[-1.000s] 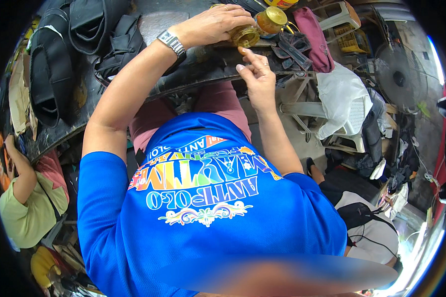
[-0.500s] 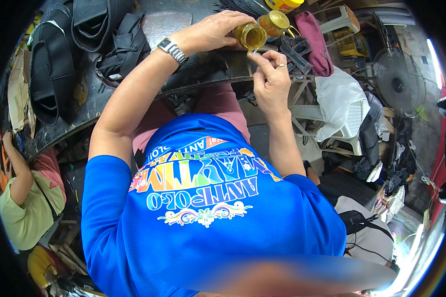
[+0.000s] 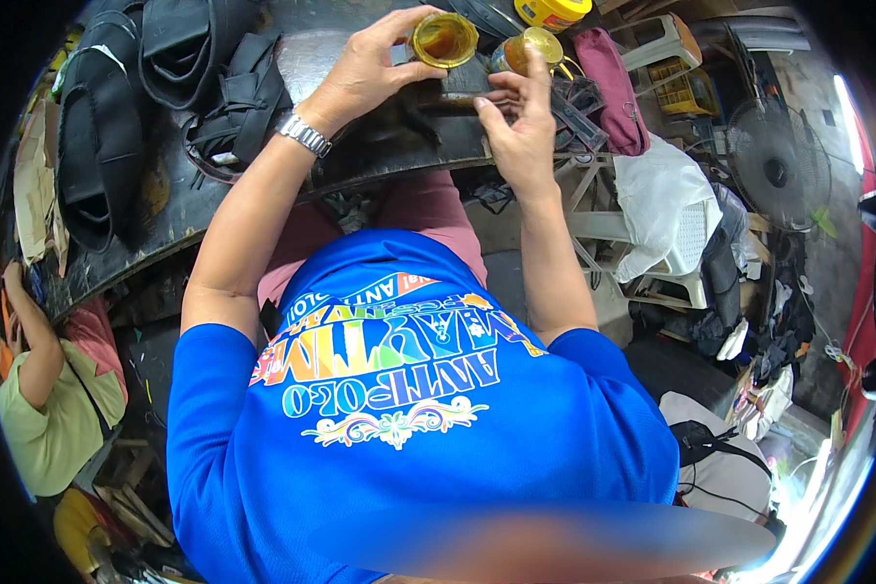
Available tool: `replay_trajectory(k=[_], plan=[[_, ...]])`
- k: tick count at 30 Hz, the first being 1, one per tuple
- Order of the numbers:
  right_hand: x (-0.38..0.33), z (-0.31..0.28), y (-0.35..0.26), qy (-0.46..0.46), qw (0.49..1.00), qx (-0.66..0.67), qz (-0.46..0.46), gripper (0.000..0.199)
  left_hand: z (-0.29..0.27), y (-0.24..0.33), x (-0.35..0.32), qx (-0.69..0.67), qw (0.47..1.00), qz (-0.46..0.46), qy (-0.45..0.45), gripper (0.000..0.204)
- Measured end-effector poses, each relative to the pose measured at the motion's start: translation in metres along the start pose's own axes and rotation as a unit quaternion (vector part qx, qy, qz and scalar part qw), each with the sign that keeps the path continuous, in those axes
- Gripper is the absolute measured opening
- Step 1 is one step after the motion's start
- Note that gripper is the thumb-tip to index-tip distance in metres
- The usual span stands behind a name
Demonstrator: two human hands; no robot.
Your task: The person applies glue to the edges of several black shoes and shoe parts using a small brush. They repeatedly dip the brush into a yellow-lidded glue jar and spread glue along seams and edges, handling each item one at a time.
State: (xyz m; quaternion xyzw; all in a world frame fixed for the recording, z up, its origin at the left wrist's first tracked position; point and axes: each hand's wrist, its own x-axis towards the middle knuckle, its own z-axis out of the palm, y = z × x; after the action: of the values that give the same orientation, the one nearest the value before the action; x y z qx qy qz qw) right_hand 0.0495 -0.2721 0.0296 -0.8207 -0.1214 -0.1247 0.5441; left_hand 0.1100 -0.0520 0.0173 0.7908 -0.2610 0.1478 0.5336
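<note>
My left hand (image 3: 365,73) is shut on a small open round jar (image 3: 443,39) with amber-brown contents, holding it by the rim above the dark workbench (image 3: 389,146). A metal watch (image 3: 304,134) sits on that wrist. My right hand (image 3: 518,122) is raised just right of it, fingers curled and drawn together below a second small jar (image 3: 518,51) with a gold top. The fingertips touch or overlap that jar, and a grip is not clear. My blue printed shirt (image 3: 399,409) fills the lower middle.
Black bags and straps (image 3: 117,117) lie on the bench's left part. A yellow-lidded container (image 3: 553,12) and a maroon cloth (image 3: 608,88) are at the back right. A white chair with cloth (image 3: 667,219), a fan (image 3: 777,165) and clutter stand right. Another person (image 3: 49,419) sits at left.
My right hand has come up from below the bench edge to the second jar. My left hand keeps the open jar, now tilted more toward me.
</note>
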Motion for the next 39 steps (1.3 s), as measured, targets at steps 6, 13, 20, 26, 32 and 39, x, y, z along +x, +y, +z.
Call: replay_trajectory(k=[6, 13, 20, 26, 32, 39], plan=[[0.039, 0.031, 0.034, -0.001, 0.974, -0.172, -0.15, 0.09, -0.023, 0.008, 0.001, 0.091, 0.992, 0.084, -0.007, 0.066], [0.07, 0.051, 0.044, -0.094, 0.976, -0.166, -0.105, 0.093, -0.022, 0.008, -0.007, 0.109, 0.989, 0.094, -0.015, 0.069], [0.083, 0.054, 0.05, -0.136, 0.971, -0.116, -0.159, 0.1, -0.022, 0.003, -0.008, 0.07, 0.996, 0.057, -0.005, 0.069], [0.082, 0.054, 0.044, -0.158, 0.984, -0.011, -0.08, 0.093, -0.022, 0.002, -0.011, 0.032, 0.999, 0.043, 0.008, 0.069], [0.085, 0.05, 0.036, -0.193, 0.979, -0.062, -0.021, 0.092, -0.025, 0.001, -0.012, 0.023, 0.999, 0.035, 0.016, 0.071], [0.085, 0.054, 0.054, -0.149, 0.979, -0.07, -0.123, 0.08, -0.024, -0.002, -0.014, 0.008, 0.999, 0.025, 0.021, 0.072]])
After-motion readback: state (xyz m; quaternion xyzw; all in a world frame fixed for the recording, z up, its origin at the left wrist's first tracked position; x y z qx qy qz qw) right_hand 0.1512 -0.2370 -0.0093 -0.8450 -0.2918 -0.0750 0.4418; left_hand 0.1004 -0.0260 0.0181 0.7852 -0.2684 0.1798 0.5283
